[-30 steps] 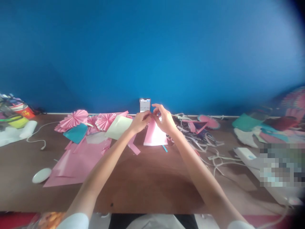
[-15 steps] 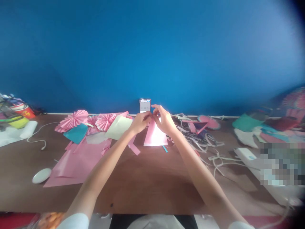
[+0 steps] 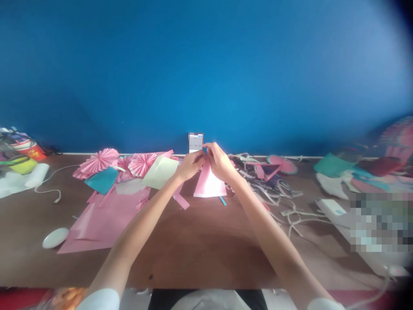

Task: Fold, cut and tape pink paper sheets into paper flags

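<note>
**Pink Sheet: Handling Note**

The counter (image 3: 200,249) carries the pink sheet (image 3: 209,186) at its far centre, in front of a phone (image 3: 195,142). Left hand (image 3: 190,165) and right hand (image 3: 222,164) meet at its top edge, fingers (image 3: 198,157) pinched narrow on it. Judged light, limp and crease-prone: grip at the edges only.

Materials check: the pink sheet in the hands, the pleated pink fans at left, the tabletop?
Pink sheet: thin matte paper, straight crisp edges, pinched at its top by the left hand and right hand. Pink fans: similar-looking paper, with sharp accordion pleats. Tabletop: brown wood or wood-look laminate, smooth with a faint sheen; which one is unclear.
</note>
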Available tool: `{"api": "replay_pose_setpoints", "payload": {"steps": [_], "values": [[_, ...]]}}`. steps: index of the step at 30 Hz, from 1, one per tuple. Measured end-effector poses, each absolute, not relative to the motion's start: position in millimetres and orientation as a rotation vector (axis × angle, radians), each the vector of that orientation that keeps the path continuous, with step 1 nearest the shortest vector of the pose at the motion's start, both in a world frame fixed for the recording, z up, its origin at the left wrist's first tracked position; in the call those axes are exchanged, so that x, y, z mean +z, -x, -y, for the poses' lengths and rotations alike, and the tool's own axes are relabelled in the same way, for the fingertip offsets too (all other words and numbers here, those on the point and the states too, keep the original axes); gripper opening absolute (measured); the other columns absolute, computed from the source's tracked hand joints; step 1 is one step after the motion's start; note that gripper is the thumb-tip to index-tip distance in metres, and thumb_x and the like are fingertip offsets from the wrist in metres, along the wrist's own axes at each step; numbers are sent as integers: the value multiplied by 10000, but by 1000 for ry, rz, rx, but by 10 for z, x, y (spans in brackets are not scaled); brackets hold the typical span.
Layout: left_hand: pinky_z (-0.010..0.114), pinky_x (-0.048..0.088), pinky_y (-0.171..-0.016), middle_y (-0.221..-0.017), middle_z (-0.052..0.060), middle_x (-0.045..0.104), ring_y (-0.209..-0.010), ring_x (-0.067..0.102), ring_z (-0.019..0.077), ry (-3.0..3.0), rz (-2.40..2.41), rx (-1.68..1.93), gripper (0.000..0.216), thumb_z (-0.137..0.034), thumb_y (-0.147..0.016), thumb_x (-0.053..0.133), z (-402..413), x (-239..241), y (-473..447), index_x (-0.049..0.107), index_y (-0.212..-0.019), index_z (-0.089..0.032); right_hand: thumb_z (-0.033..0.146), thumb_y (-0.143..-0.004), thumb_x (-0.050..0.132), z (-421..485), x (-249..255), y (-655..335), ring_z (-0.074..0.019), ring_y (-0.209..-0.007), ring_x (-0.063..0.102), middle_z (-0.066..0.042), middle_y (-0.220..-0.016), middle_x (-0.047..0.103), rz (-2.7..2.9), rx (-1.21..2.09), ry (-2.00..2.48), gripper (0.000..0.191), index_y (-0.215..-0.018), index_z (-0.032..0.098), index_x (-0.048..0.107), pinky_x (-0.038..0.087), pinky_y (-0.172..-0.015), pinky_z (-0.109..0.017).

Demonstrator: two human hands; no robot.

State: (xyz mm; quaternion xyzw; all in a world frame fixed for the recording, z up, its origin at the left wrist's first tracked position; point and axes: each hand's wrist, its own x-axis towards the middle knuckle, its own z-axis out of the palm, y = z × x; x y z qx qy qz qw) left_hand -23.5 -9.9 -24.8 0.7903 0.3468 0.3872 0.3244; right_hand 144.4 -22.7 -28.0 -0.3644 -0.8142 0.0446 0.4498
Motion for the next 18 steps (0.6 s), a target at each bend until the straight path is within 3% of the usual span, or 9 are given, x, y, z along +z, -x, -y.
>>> {"api": "replay_pose_setpoints", "payload": {"steps": [12, 18], "values": [[255, 418, -603, -709, 12, 569, -641, 558, 150, -1960, -887, 1001, 193, -315, -908, 472, 40, -299, 256, 563, -812, -174, 167, -927, 440, 202, -262, -1491, -189, -843, 589, -74, -954, 602, 1987, 165, 843, 310, -1235, 194, 470, 491, -755, -325], [256, 351, -582, -690, 2, 525, -618, 490, 136, -2047, -912, 1008, 214, -292, -929, 433, 14, -307, 273, 545, -789, -176, 166, -911, 467, 248, -217, -1520, -190, -856, 619, -76, -954, 638, 2003, 192, 839, 309, -1213, 205, 513, 509, -738, -318]]}}
